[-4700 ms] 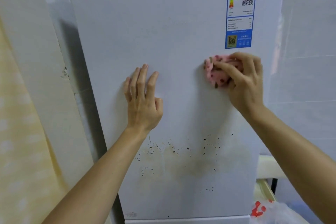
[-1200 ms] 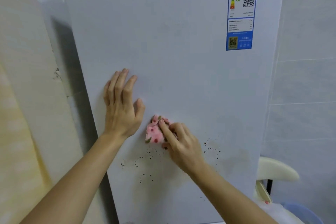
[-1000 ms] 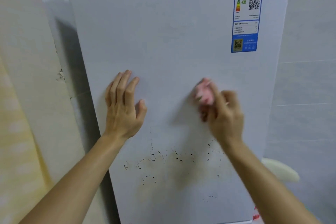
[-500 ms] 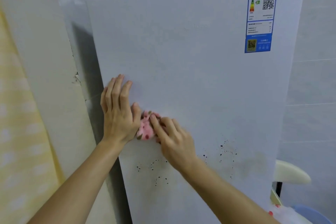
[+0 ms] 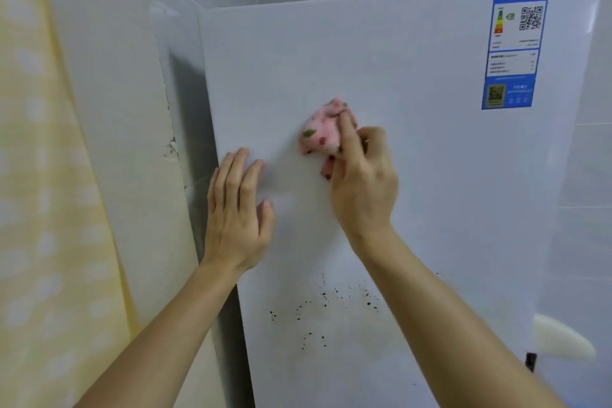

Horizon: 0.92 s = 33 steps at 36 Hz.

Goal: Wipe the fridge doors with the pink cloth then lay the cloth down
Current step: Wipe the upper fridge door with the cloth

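right hand (image 5: 362, 185) grips the bunched pink cloth (image 5: 323, 134) against the fridge door (image 5: 414, 175), mid-panel. left hand (image 5: 236, 209) lies flat, fingers straight, near the door's left edge. bare door surface extends right to the blue label (image 5: 513, 46); dark specks (image 5: 331, 305) sit below.

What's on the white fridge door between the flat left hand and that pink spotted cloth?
Nothing: in the head view only bare white fridge door separates the left hand from the pink spotted cloth.
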{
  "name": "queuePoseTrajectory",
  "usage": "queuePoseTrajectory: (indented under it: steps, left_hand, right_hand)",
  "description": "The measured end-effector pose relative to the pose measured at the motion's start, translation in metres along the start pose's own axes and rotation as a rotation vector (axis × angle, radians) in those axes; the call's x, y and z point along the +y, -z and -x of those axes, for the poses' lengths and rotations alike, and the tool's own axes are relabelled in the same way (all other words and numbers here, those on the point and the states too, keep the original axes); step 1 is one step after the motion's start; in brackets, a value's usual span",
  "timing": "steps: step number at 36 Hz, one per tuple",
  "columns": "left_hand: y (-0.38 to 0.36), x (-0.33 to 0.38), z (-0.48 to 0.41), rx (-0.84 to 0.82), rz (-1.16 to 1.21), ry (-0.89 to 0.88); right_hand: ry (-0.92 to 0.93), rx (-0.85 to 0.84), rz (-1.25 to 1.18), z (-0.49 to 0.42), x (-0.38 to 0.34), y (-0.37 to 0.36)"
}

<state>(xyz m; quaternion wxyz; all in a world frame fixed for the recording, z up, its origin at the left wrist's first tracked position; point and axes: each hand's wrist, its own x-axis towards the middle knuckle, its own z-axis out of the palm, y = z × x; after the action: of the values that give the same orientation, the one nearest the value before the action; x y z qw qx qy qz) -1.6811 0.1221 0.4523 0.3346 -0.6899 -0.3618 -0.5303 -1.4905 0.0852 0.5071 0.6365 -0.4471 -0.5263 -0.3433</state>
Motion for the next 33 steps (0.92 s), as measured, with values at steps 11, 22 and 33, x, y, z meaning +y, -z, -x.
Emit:
queuePoseTrajectory:
  steps: [11, 22, 33]
  left_hand:
    - [0.008, -0.015, 0.006, -0.091, 0.093, -0.081]
    - [0.013, -0.037, 0.006, 0.03, -0.042, 0.064]
    - [0.02, -0.08, 0.021, -0.002, -0.159, 0.103]
  right_hand:
    - [0.373, -0.289, 0.007, 0.089, 0.001, 0.003]
    - [-0.082, 0.085, 0.051, -0.051, 0.02, 0.012]
    - [0.484, -0.303, 0.007, 0.118, -0.046, -0.031]
